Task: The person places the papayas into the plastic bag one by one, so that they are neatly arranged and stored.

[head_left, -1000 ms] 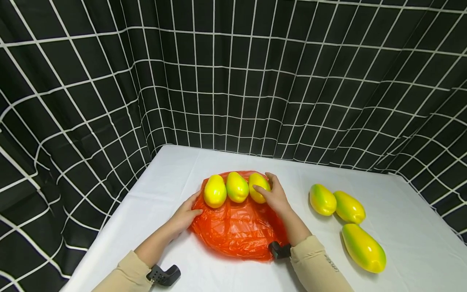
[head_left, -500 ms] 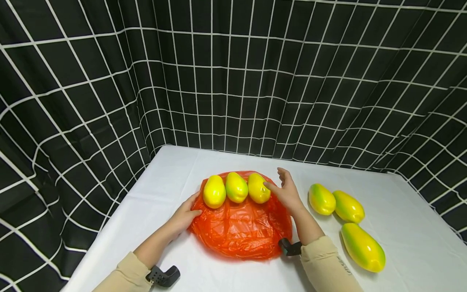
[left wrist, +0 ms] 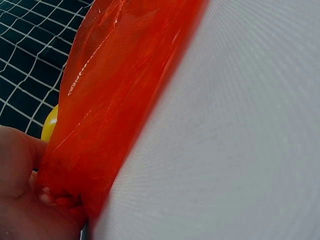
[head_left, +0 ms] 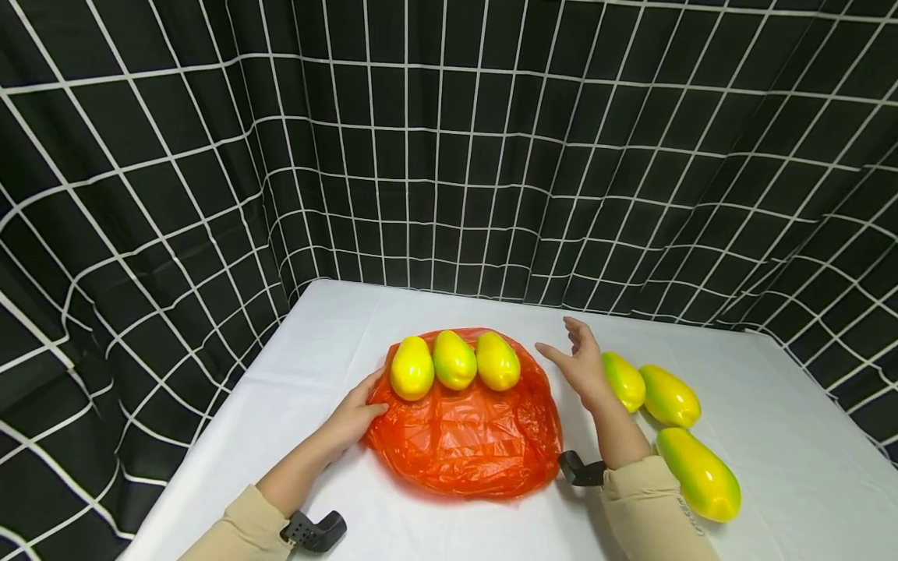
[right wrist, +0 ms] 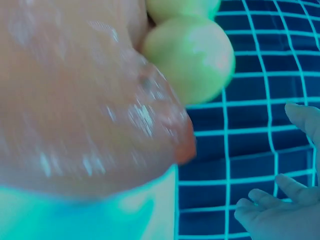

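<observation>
A puffed-up red plastic bag (head_left: 470, 436) sits mid-table with three yellow-green papayas lying in a row along its far part: left papaya (head_left: 412, 369), middle papaya (head_left: 454, 361) and right papaya (head_left: 498, 361). My left hand (head_left: 354, 413) holds the bag's left edge, thumb towards the top; in the left wrist view its fingers (left wrist: 57, 200) are curled and partly covered by red film. My right hand (head_left: 581, 362) is off the bag, in the air between it and the loose papayas, fingers spread and holding nothing. The right wrist view is blurred and tinted.
At the right lie three more papayas: one (head_left: 620, 380) partly behind my right wrist, one (head_left: 671, 396) beside it, and a larger-looking one (head_left: 699, 475) nearer me. A white cloth covers the table (head_left: 337, 312). Black curtains (head_left: 449, 156) with white grid lines stand behind.
My right hand has let go of the right papaya on the bag and moved right, towards the loose papayas. The left hand has stayed on the bag.
</observation>
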The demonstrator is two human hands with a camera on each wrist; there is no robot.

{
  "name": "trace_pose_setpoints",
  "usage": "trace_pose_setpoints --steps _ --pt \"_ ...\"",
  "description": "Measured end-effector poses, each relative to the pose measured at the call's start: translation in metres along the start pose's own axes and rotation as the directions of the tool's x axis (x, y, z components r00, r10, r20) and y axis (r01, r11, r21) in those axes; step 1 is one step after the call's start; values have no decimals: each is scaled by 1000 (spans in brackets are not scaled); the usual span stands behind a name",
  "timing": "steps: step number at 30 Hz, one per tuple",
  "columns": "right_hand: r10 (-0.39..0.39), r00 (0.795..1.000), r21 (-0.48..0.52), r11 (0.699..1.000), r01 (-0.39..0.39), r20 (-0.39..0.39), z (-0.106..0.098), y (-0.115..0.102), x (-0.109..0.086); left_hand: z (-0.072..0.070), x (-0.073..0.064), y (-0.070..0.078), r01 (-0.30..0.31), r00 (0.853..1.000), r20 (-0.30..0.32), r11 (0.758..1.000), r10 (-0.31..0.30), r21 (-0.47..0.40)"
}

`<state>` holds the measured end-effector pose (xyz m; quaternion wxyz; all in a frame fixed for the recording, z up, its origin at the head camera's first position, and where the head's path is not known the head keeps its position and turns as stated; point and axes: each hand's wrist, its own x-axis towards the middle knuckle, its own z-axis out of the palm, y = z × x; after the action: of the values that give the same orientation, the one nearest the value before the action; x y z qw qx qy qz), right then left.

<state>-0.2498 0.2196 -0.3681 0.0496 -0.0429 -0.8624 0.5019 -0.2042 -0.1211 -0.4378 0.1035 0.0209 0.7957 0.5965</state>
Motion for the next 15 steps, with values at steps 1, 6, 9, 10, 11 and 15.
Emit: trace_pose_setpoints --steps 1,6,9,10,11,15 --pt "4 1000 4 1000 -4 -12 -4 0 0 0 0 0 3 1000 0 1000 -3 -5" --pt "35 997 6 999 -34 -67 -24 2 -3 1 0 2 2 1000 1 1000 -2 4" --pt "42 993 0 999 -43 -109 -34 4 -3 1 0 3 0 1000 7 1000 0 9" --pt "42 992 -2 999 -43 -120 -37 5 -3 1 0 3 -2 1000 7 1000 2 10" --pt "44 990 -6 999 -46 -133 -39 6 -3 1 0 3 -2 1000 8 1000 1 10" --pt "81 981 -34 995 -89 -174 -45 21 4 1 -1 2 -4 1000 6 1000 4 12"
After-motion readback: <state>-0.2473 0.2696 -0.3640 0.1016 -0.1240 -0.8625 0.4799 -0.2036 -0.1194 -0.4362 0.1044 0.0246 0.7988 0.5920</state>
